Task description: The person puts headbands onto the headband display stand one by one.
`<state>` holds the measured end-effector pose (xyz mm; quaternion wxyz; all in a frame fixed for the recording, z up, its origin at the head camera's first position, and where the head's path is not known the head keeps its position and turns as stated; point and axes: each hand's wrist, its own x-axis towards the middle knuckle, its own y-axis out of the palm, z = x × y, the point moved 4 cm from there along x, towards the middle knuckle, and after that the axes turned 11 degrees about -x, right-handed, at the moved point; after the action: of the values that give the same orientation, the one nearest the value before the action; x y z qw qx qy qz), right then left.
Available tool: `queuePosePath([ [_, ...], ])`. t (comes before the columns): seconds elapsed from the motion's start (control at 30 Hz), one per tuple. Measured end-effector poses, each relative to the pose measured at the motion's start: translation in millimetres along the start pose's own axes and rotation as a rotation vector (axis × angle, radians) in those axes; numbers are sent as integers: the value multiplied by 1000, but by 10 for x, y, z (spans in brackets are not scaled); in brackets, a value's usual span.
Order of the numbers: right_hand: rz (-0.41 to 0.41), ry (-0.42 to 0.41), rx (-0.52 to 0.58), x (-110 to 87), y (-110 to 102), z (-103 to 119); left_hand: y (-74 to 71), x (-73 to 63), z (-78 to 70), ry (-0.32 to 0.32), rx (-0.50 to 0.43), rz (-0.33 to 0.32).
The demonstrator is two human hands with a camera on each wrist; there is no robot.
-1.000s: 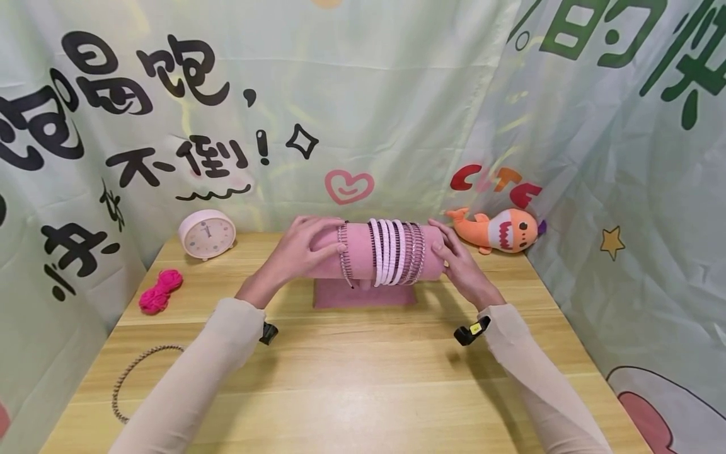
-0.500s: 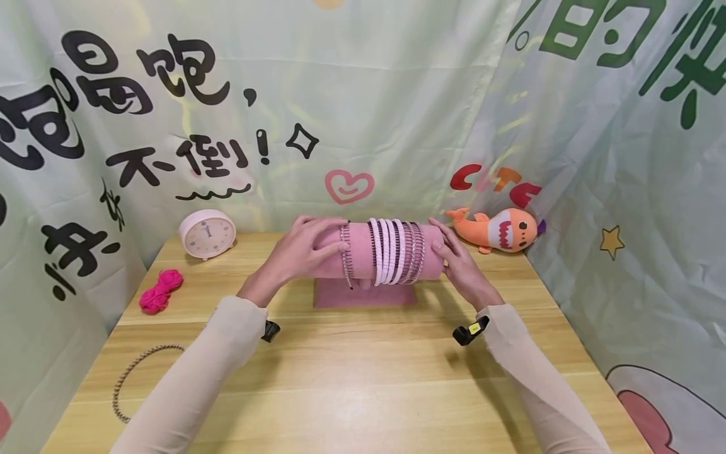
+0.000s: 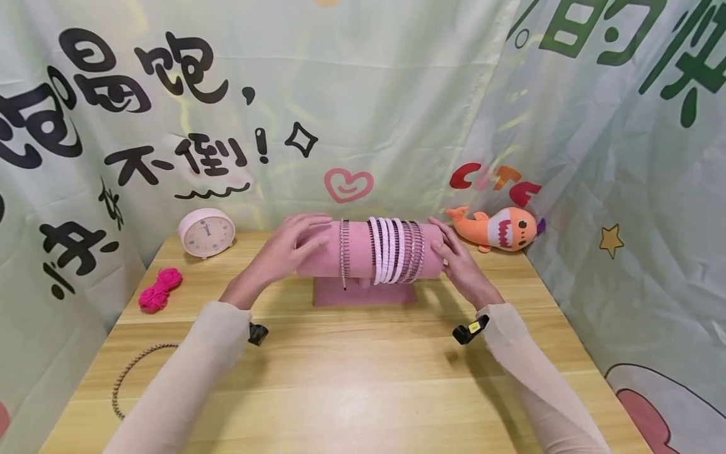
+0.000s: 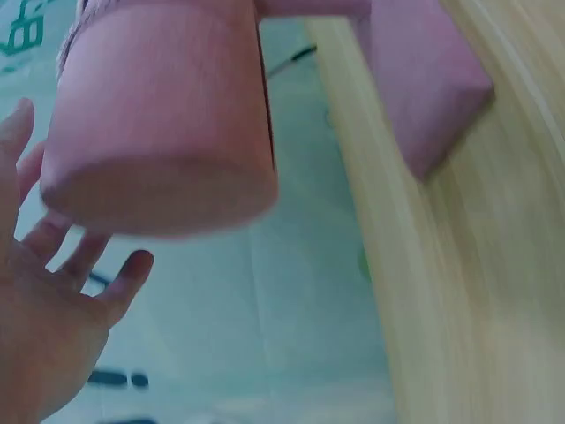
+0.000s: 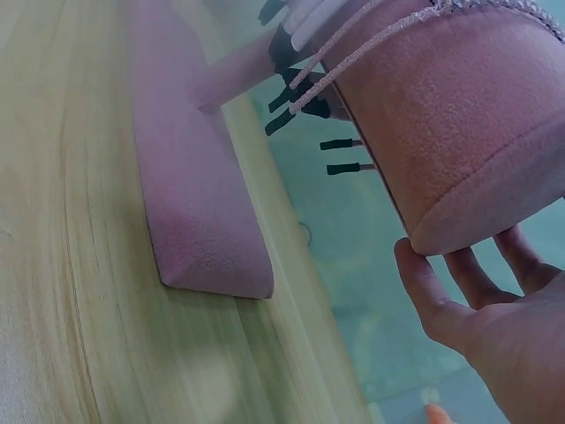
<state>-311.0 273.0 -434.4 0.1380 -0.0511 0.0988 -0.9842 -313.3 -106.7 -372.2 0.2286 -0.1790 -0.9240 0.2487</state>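
Note:
A pink plush bracelet stand (image 3: 359, 251) stands on the table, its padded roll lying crosswise on a short post and flat base. Around the roll's left part hangs one thin braided bracelet (image 3: 343, 252). Thick white bracelets (image 3: 386, 251) and several thin braided ones (image 3: 415, 252) sit together toward its right, their dark-tipped cord ends dangling underneath. My left hand (image 3: 282, 249) is at the roll's left end, fingers spread and apart from the thin bracelet; the left wrist view shows the bare end face. My right hand (image 3: 464, 270) holds the right end between thumb and fingers (image 5: 424, 278).
A braided cord loop (image 3: 117, 384) lies at the table's left front, partly under my left sleeve. Behind it are a pink yarn skein (image 3: 161, 290) and a round pink clock (image 3: 207, 233). An orange plush shark (image 3: 493, 230) lies back right, against the printed cloth.
My left hand has let go of the thin braided bracelet and drawn back left along the roll. That bracelet now hangs straighter. My right hand stays in place.

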Motion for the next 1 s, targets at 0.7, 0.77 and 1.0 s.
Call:
queuePosePath([
  [0.7,7,18,-19,7,7,0,-1227,-1407,910,-340,104,-17],
  [0.77,4,17,-17,5,2,1,-1296,-1528,993,-337,122,-13],
  [1.0,3,9,-13,11,-1,8,-1470,-1930,1226,-402,100,39],
])
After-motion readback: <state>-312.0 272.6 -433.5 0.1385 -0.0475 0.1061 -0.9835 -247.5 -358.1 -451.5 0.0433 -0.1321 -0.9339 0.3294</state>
